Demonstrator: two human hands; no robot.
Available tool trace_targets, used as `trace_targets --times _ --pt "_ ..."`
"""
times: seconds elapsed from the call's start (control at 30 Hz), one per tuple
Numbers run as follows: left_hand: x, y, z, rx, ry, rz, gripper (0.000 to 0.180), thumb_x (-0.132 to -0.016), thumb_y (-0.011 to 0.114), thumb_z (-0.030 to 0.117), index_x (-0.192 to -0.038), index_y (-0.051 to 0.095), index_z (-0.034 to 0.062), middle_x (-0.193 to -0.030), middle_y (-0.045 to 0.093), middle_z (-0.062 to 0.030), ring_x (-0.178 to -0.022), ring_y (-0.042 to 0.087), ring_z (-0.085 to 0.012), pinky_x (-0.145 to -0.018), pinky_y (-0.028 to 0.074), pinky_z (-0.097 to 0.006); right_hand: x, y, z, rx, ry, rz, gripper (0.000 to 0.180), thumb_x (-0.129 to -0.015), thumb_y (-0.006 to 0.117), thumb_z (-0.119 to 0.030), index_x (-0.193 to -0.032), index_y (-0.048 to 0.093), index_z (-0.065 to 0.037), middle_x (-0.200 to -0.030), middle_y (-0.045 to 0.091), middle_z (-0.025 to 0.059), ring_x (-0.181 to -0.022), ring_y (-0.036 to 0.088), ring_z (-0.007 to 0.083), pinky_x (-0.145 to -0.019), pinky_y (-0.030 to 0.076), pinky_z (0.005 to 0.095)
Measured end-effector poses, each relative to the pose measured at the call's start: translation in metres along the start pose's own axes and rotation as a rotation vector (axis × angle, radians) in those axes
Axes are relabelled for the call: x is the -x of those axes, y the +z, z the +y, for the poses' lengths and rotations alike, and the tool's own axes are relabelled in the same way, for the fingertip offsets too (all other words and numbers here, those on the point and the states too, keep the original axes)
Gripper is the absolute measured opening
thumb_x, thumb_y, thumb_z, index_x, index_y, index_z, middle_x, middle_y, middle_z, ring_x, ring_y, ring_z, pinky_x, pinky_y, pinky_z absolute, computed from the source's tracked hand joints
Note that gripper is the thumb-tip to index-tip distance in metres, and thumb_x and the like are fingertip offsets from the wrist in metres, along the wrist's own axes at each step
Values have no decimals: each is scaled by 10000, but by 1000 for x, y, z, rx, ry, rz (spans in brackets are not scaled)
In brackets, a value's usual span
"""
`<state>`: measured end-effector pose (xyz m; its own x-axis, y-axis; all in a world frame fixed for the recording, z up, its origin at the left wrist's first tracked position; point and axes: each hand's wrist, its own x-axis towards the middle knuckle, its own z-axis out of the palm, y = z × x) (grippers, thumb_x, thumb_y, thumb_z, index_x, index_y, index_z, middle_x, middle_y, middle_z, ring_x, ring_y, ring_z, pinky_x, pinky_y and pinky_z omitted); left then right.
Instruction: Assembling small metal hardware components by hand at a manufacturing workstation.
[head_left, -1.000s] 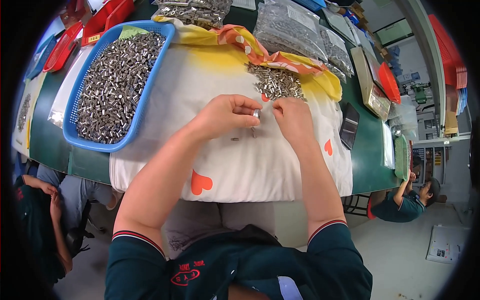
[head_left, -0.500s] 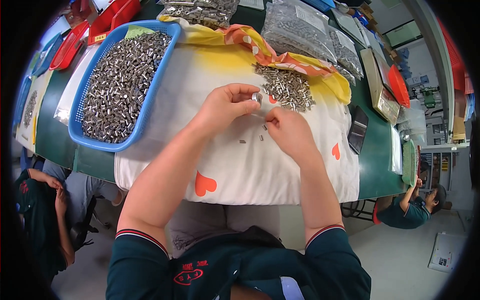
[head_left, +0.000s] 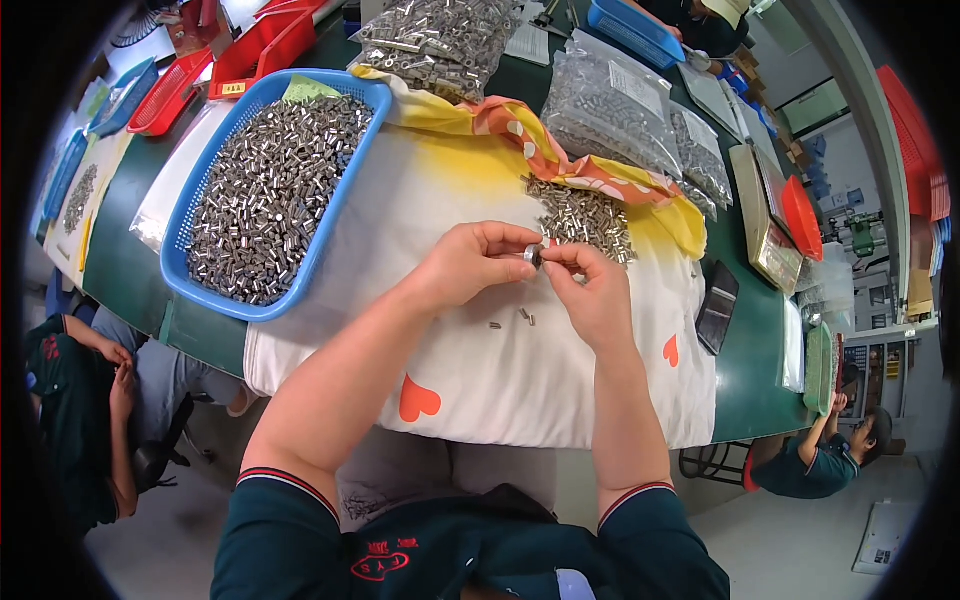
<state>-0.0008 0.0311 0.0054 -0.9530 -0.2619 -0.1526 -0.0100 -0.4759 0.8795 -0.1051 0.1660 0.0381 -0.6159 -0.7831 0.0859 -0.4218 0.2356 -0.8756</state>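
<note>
My left hand (head_left: 472,268) pinches a small round metal ring (head_left: 531,256) between thumb and fingers, above the white cloth. Against the ring's right side are the closed fingertips of my right hand (head_left: 592,292); anything between them is too small or covered to make out. Just beyond both hands lies a heap of short metal pins (head_left: 585,222), partly under the cloth's folded yellow and orange edge (head_left: 620,180). A few loose pins (head_left: 527,317) rest on the cloth (head_left: 500,390) just below my hands.
A blue basket (head_left: 275,311) full of metal pins stands at the left. Clear bags of metal parts (head_left: 612,105) sit at the back. A dark phone-like slab (head_left: 716,308) lies at the right on the green table (head_left: 755,400). Other people (head_left: 815,460) sit on both sides.
My right fingertips have come up from just below the ring to touch it. The ring stays in my left hand. The whole view has shifted, so the table appears lower.
</note>
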Motion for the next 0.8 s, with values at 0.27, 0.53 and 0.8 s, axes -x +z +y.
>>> trace_targets --times 0.27,0.53,0.8 --pt "-2 -1 -1 -136 29 -8 331 -744 632 18 -1067 564 -1 -856 601 -21 -763 546 -61 -701 453 -199 0 -2 -1 17 -49 -7 72 -722 594 0 -794 594 -9 -742 594 20 -674 527 89 -634 426 221" --pt "2 0 0 -291 14 49 324 -738 646 29 -1053 576 -3 -872 606 -32 -771 553 -71 -704 459 -206 4 3 -5 230 -215 28 53 -699 603 -7 -751 591 -6 -735 599 59 -679 562 141 -637 436 249" --pt "2 1 0 -248 -9 11 326 -743 644 40 -1057 571 -5 -885 604 -37 -784 553 -70 -699 458 -201 1 -7 -3 -7 5 -106 122 -726 614 -34 -847 610 -14 -757 600 16 -693 544 88 -637 429 227"
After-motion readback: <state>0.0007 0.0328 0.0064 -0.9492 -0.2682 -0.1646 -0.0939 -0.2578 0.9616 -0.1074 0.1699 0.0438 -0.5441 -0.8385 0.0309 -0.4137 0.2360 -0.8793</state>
